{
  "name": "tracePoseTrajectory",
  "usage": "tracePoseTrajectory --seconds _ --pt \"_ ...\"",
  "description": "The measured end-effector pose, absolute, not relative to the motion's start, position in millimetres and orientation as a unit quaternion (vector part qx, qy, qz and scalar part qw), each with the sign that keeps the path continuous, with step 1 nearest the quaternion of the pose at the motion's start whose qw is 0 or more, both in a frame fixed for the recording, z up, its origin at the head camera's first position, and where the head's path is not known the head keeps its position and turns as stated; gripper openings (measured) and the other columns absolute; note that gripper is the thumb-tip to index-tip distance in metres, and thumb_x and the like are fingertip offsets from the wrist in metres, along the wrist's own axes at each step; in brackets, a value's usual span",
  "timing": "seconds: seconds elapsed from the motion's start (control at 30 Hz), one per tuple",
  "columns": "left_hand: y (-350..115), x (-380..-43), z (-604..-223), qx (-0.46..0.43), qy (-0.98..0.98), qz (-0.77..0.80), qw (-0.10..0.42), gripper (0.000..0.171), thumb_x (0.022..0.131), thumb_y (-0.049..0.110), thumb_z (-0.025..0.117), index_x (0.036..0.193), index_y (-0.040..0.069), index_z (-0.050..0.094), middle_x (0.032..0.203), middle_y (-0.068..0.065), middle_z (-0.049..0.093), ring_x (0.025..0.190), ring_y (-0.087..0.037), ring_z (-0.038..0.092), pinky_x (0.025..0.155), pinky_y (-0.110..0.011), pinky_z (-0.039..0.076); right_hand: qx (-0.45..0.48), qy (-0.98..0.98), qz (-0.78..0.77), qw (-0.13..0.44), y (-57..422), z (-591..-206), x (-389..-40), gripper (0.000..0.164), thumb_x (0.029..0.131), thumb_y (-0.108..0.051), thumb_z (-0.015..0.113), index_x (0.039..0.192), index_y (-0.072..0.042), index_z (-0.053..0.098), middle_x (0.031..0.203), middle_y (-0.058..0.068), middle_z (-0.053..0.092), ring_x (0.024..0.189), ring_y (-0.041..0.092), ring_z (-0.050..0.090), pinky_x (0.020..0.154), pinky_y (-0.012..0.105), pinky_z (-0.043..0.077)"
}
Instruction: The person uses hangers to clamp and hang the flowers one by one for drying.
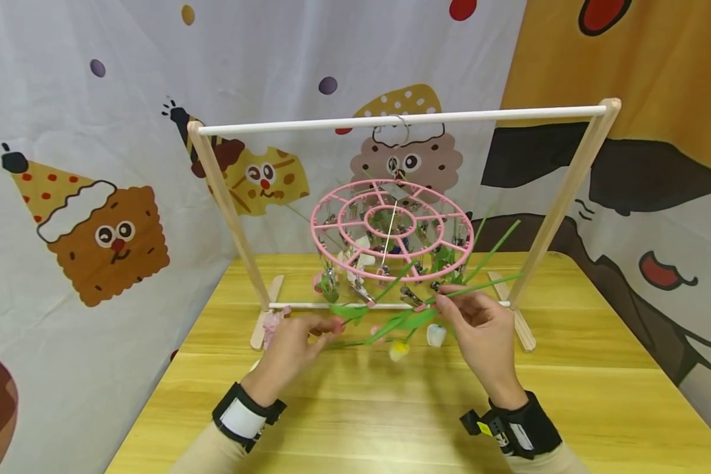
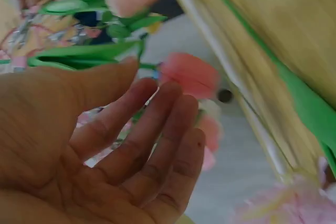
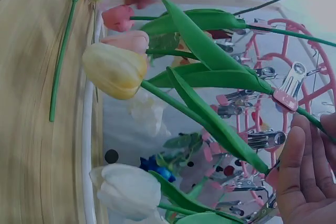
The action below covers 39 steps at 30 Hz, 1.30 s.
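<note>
My left hand (image 1: pixel 293 345) reaches to a coral-pink tulip (image 2: pixel 189 74), fingers loosely extended beside its bloom and green leaf. In the right wrist view my left hand's fingers stand just above that bloom. My right hand (image 1: pixel 480 322) pinches the upper stem of a yellow tulip (image 3: pixel 114 71), next to a metal clip (image 3: pixel 266 139) with pink tips. The far side of that grip is hidden. Another clip (image 3: pixel 286 95) holds a green stem close above my right hand. These clips hang from a round pink drying rack (image 1: pixel 391 276). A white tulip (image 3: pixel 126 190) hangs near my right hand.
The rack hangs by a hook (image 1: pixel 404 131) from the white bar (image 1: pixel 308 124) of a wooden stand (image 1: pixel 569 197). A lower white bar (image 1: pixel 308 305) crosses near the wooden table (image 1: pixel 361 421). Pink ruffled flowers (image 1: pixel 270 327) lie at left. A cartoon-printed cloth (image 1: pixel 261 59) hangs behind.
</note>
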<state>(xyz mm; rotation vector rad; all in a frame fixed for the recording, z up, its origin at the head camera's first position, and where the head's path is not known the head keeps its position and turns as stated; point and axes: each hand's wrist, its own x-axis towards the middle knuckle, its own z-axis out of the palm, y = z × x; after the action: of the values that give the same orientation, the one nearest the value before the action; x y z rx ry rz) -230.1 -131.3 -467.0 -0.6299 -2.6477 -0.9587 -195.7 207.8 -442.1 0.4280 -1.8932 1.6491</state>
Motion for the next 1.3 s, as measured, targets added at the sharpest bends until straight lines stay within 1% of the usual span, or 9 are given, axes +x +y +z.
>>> tracePoseTrajectory --seconds 0.13,0.27,0.47,0.57,0.73,0.8,1.0,1.13,1.3 --pt "-138 -236 -481 -0.221 -0.930 -0.263 0.132 0.020 0.095 0.006 0.096 0.114 0.007 0.091 0.112 -0.011 0.091 0.105 -0.032 0.087 0.092 -0.051 0.073 0.155 -0.713 0.619 0.292 210 -443 -196 0.019 0.107 0.006 0.079 0.126 0.007 0.082 0.106 -0.001 0.089 0.092 0.019 0.087 0.081 0.027 0.072" --pt "-143 -238 -490 -0.241 -0.935 -0.209 0.156 0.023 0.088 0.005 0.101 0.109 0.004 0.090 0.107 -0.011 0.090 0.097 -0.029 0.087 0.086 -0.047 0.072 0.154 -0.716 0.615 0.293 212 -444 -197 0.018 0.108 0.006 0.079 0.125 0.009 0.081 0.108 0.005 0.089 0.090 0.020 0.086 0.078 0.024 0.070" --pt "-145 -241 -496 -0.271 -0.931 -0.166 0.179 0.024 0.080 -0.001 0.103 0.096 0.008 0.089 0.095 -0.007 0.087 0.082 -0.024 0.082 0.073 -0.041 0.069 0.145 -0.717 0.619 0.286 215 -445 -196 0.018 0.109 0.006 0.077 0.126 0.009 0.081 0.111 0.000 0.089 0.091 0.019 0.085 0.080 0.024 0.070" --pt "-146 -243 -499 -0.268 -0.935 -0.151 0.178 0.023 0.080 0.000 0.103 0.094 0.010 0.089 0.092 -0.005 0.086 0.079 -0.022 0.081 0.069 -0.038 0.067 0.141 -0.721 0.618 0.281 217 -445 -194 0.018 0.109 0.004 0.078 0.127 0.006 0.082 0.110 0.000 0.089 0.092 0.016 0.086 0.082 0.026 0.071" --pt "-146 -245 -505 -0.264 -0.938 -0.132 0.180 0.024 0.079 0.003 0.105 0.083 0.015 0.084 0.086 0.000 0.082 0.076 -0.021 0.079 0.066 -0.038 0.065 0.135 -0.731 0.608 0.281 220 -448 -192 0.014 0.109 0.003 0.079 0.121 0.002 0.084 0.101 0.011 0.087 0.088 0.015 0.084 0.080 0.024 0.069" --pt "-147 -245 -506 -0.265 -0.938 -0.127 0.183 0.027 0.078 0.003 0.105 0.079 0.016 0.082 0.084 0.001 0.080 0.075 -0.021 0.078 0.065 -0.038 0.064 0.131 -0.735 0.602 0.284 220 -451 -191 0.012 0.108 0.003 0.079 0.119 0.001 0.084 0.098 0.012 0.086 0.084 0.016 0.083 0.077 0.022 0.068" --pt "-145 -245 -510 -0.266 -0.936 -0.134 0.186 0.026 0.078 -0.001 0.103 0.079 0.017 0.084 0.088 0.000 0.081 0.078 -0.021 0.077 0.062 -0.034 0.062 0.117 -0.741 0.599 0.278 218 -455 -185 0.018 0.108 0.004 0.080 0.124 -0.002 0.085 0.096 0.007 0.087 0.081 0.014 0.082 0.075 0.021 0.067" --pt "-144 -243 -511 -0.268 -0.936 -0.146 0.172 0.026 0.080 -0.008 0.097 0.078 0.015 0.085 0.086 -0.002 0.081 0.073 -0.020 0.075 0.057 -0.031 0.057 0.121 -0.745 0.600 0.264 216 -457 -180 0.021 0.108 0.003 0.080 0.128 -0.002 0.084 0.103 0.006 0.088 0.085 0.012 0.082 0.078 0.023 0.069" --pt "-143 -240 -511 -0.283 -0.933 -0.135 0.175 0.027 0.081 -0.009 0.094 0.078 0.015 0.084 0.082 -0.002 0.081 0.072 -0.021 0.076 0.061 -0.035 0.060 0.131 -0.762 0.585 0.243 218 -463 -176 0.021 0.109 0.002 0.079 0.129 0.000 0.083 0.104 0.001 0.086 0.087 0.013 0.082 0.079 0.026 0.070"
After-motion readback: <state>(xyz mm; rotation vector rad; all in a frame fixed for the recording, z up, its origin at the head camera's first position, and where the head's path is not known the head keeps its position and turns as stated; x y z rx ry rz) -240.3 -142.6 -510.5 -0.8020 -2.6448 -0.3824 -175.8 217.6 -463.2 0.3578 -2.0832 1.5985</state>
